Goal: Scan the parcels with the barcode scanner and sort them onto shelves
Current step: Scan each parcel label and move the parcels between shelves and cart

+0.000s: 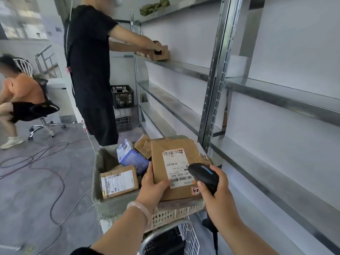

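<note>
The left hand (151, 186) grips the lower left edge of a flat brown parcel (174, 170) held over a basket (176, 214), while the right hand (216, 197) is wrapped around a black scanner (204, 176) touching the parcel's label (177, 167). Three more parcels lie in the basket: two brown, one blue. Two other people are nearby, one standing at the metal shelves (184, 69), one seated.

a pale lattice basket (173, 215) is carrying the parcels: a small taped carton (118, 181) and a blue box (131, 157) are lying inside. metal shelving (184, 68) is bearing small cardboard boxes (160, 53) and, up top, a green bundle (154, 6).
</note>
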The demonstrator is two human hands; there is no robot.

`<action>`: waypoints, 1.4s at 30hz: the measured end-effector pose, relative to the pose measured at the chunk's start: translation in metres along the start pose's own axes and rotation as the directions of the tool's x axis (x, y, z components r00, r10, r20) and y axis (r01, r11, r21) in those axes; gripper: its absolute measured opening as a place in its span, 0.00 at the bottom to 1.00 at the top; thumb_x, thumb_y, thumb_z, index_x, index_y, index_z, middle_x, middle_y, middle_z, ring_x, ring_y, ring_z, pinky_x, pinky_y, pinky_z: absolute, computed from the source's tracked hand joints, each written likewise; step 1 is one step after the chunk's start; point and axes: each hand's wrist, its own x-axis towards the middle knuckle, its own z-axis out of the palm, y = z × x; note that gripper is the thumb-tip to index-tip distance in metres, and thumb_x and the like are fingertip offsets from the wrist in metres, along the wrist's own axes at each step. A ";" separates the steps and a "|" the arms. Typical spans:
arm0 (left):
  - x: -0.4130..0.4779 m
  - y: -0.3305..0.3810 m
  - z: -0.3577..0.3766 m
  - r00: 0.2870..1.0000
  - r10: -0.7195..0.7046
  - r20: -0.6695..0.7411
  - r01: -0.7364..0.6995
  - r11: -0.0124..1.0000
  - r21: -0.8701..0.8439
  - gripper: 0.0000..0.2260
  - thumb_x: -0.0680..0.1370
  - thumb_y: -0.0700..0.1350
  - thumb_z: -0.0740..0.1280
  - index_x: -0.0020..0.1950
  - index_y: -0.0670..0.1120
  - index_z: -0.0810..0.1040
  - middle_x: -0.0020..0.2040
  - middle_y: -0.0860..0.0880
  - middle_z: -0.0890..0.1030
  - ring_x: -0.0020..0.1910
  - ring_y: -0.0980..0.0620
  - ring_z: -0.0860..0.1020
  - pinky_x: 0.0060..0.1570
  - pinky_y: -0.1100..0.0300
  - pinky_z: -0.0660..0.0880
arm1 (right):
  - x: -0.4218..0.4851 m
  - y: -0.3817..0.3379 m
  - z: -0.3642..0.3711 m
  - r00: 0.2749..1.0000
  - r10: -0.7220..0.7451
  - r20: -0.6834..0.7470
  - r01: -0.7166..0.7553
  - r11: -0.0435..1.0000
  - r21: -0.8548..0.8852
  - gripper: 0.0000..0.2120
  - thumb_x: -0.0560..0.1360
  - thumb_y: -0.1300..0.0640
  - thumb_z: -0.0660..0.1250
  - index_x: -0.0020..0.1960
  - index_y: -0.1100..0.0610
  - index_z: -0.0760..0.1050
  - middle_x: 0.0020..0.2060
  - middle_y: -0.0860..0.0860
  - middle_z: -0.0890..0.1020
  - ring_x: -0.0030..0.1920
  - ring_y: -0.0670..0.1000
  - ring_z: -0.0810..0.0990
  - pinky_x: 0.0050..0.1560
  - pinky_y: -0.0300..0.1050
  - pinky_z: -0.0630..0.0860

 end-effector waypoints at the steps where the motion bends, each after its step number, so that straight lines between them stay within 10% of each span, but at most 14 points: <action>1: 0.009 0.001 -0.003 1.000 0.006 0.019 -0.006 1.000 0.000 0.41 0.72 0.45 0.74 0.77 0.63 0.56 0.67 0.51 0.73 0.61 0.49 0.76 0.57 0.53 0.77 | 0.007 0.000 0.005 1.000 0.004 -0.007 -0.004 1.000 -0.002 0.23 0.76 0.50 0.67 0.64 0.36 0.59 0.54 0.43 0.76 0.50 0.43 0.80 0.50 0.45 0.80; 6: 0.047 0.007 -0.004 0.997 0.050 0.059 -0.052 0.998 0.024 0.42 0.74 0.38 0.73 0.77 0.61 0.52 0.64 0.56 0.71 0.62 0.51 0.74 0.61 0.53 0.74 | 0.043 0.002 0.020 0.999 0.030 -0.022 -0.031 1.000 -0.005 0.23 0.77 0.52 0.68 0.62 0.34 0.59 0.50 0.34 0.73 0.48 0.40 0.79 0.45 0.38 0.78; 17: 0.157 0.005 0.019 0.999 0.042 -0.021 -0.036 0.969 0.242 0.47 0.59 0.61 0.73 0.74 0.67 0.54 0.71 0.52 0.67 0.67 0.50 0.71 0.67 0.46 0.72 | 0.160 0.041 0.046 0.994 0.105 0.021 -0.106 0.994 0.021 0.23 0.77 0.51 0.67 0.67 0.41 0.62 0.51 0.38 0.73 0.44 0.41 0.78 0.42 0.38 0.75; 23: 0.215 0.014 0.045 0.987 0.071 -0.143 -0.022 0.947 0.319 0.36 0.73 0.52 0.73 0.77 0.58 0.58 0.70 0.51 0.64 0.66 0.50 0.69 0.67 0.47 0.72 | 0.236 0.064 0.050 0.981 0.145 0.125 -0.142 0.989 -0.034 0.23 0.78 0.51 0.66 0.69 0.43 0.61 0.55 0.42 0.73 0.42 0.34 0.72 0.36 0.22 0.69; 31: 0.269 -0.005 0.066 0.974 0.121 -0.190 -0.007 0.858 0.513 0.33 0.76 0.50 0.72 0.77 0.56 0.61 0.75 0.49 0.62 0.71 0.51 0.66 0.69 0.55 0.69 | 0.301 0.105 0.069 0.946 0.199 0.254 -0.177 0.978 -0.107 0.25 0.78 0.51 0.66 0.71 0.46 0.60 0.53 0.42 0.71 0.45 0.41 0.72 0.39 0.21 0.68; 37: 0.284 -0.025 0.074 0.981 0.123 -0.147 0.013 0.723 0.691 0.36 0.75 0.55 0.71 0.77 0.65 0.54 0.77 0.53 0.54 0.73 0.50 0.60 0.72 0.52 0.67 | 0.314 0.130 0.082 0.899 0.280 0.337 -0.243 0.958 -0.148 0.26 0.78 0.47 0.65 0.71 0.41 0.57 0.59 0.46 0.76 0.50 0.46 0.76 0.49 0.38 0.71; 42: 0.287 -0.023 0.085 0.973 0.142 -0.181 0.026 0.711 0.702 0.35 0.75 0.57 0.70 0.77 0.65 0.55 0.77 0.54 0.52 0.76 0.49 0.54 0.74 0.50 0.61 | 0.321 0.131 0.078 0.913 0.241 0.328 -0.217 0.970 -0.109 0.26 0.77 0.49 0.66 0.71 0.42 0.58 0.58 0.43 0.73 0.55 0.46 0.77 0.45 0.27 0.70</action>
